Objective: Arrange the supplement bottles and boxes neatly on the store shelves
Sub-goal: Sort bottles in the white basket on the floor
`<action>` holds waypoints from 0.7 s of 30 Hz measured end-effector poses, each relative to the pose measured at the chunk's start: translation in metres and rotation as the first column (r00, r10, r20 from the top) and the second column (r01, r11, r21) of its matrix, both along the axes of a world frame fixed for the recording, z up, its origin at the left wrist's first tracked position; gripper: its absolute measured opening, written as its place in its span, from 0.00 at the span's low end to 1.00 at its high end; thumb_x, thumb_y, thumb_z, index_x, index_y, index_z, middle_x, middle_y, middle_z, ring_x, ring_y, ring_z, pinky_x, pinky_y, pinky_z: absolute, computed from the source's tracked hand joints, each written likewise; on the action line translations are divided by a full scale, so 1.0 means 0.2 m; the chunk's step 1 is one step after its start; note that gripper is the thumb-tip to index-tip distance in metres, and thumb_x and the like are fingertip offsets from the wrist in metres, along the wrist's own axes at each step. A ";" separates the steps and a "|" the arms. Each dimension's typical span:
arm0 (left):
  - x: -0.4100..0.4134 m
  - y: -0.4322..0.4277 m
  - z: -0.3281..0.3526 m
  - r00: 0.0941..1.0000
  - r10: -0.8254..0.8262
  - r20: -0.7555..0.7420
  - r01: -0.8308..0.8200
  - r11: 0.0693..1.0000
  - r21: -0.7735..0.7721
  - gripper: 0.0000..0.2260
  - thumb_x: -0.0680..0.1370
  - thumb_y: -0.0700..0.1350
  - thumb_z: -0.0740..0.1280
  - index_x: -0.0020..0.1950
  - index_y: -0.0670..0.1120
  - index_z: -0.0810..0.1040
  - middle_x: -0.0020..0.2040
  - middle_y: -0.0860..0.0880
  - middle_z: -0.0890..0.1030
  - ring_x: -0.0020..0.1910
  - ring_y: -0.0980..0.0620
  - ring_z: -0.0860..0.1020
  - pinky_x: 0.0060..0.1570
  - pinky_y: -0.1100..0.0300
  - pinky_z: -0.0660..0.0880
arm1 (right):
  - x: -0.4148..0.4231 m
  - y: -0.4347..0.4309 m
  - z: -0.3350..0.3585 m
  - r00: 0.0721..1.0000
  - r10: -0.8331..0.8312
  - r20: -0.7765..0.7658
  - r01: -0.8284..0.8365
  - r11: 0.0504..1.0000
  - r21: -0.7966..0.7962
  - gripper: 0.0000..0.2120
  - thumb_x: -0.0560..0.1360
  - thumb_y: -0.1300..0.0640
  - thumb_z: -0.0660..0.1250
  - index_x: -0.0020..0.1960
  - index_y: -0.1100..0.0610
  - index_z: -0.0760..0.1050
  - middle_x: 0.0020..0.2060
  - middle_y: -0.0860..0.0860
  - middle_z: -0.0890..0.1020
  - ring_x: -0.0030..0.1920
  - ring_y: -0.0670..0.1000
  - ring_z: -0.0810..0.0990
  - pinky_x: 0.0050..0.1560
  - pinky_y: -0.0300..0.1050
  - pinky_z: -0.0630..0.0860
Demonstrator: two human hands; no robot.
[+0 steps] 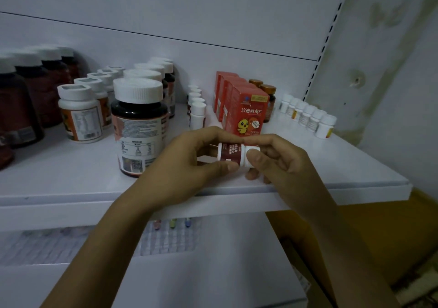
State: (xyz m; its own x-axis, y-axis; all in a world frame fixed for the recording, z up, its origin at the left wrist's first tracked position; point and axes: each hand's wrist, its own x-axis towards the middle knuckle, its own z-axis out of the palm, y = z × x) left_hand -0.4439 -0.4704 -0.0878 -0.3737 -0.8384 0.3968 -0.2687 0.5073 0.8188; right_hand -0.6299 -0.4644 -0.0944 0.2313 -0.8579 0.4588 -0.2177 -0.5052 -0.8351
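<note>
The left hand [187, 165] grips the small white plastic bottle with dark red label [228, 153] by its body. The right hand [279, 165] pinches its cap end. It lies sideways above the front edge of the white shelf [343, 165], so a slip could drop it off.

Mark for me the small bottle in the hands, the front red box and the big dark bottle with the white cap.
small bottle [228, 153]: head view, on its dark red label.
front red box [251, 113]: head view, on its front face.
big dark bottle [138, 92]: head view, on its white cap.
</note>
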 end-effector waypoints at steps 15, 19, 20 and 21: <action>-0.12 0.05 -0.13 0.728 0.643 0.239 -0.339 0.639 -0.690 0.19 0.75 0.52 0.66 0.61 0.43 0.77 0.49 0.45 0.83 0.42 0.49 0.81 0.37 0.58 0.77 | 0.02 0.01 -0.03 0.975 -0.197 0.104 0.211 0.965 -0.156 0.12 0.70 0.52 0.67 0.53 0.48 0.75 0.45 0.46 0.82 0.43 0.47 0.82 0.38 0.37 0.80; -0.09 0.08 -0.14 0.631 0.695 0.345 -0.341 0.647 -0.682 0.24 0.77 0.58 0.55 0.55 0.43 0.82 0.50 0.44 0.84 0.45 0.46 0.83 0.40 0.56 0.79 | 0.03 -0.02 0.07 0.930 -0.317 0.186 0.358 0.894 -0.268 0.12 0.74 0.62 0.69 0.55 0.50 0.76 0.48 0.43 0.80 0.45 0.43 0.80 0.38 0.38 0.80; -0.09 0.08 -0.14 0.611 0.677 0.410 -0.310 0.681 -0.664 0.25 0.78 0.59 0.52 0.53 0.44 0.82 0.52 0.44 0.84 0.49 0.46 0.83 0.44 0.54 0.79 | 0.05 -0.04 0.12 0.929 -0.345 0.136 0.371 0.858 -0.355 0.13 0.75 0.62 0.69 0.57 0.51 0.76 0.49 0.44 0.80 0.46 0.41 0.79 0.41 0.37 0.80; -0.10 0.08 -0.13 0.593 0.649 0.476 -0.270 0.718 -0.641 0.28 0.79 0.61 0.48 0.53 0.46 0.82 0.54 0.44 0.83 0.53 0.45 0.81 0.49 0.53 0.78 | 0.08 -0.05 0.18 0.926 -0.370 0.071 0.362 0.823 -0.438 0.14 0.75 0.61 0.70 0.59 0.52 0.76 0.51 0.45 0.80 0.48 0.41 0.79 0.45 0.36 0.79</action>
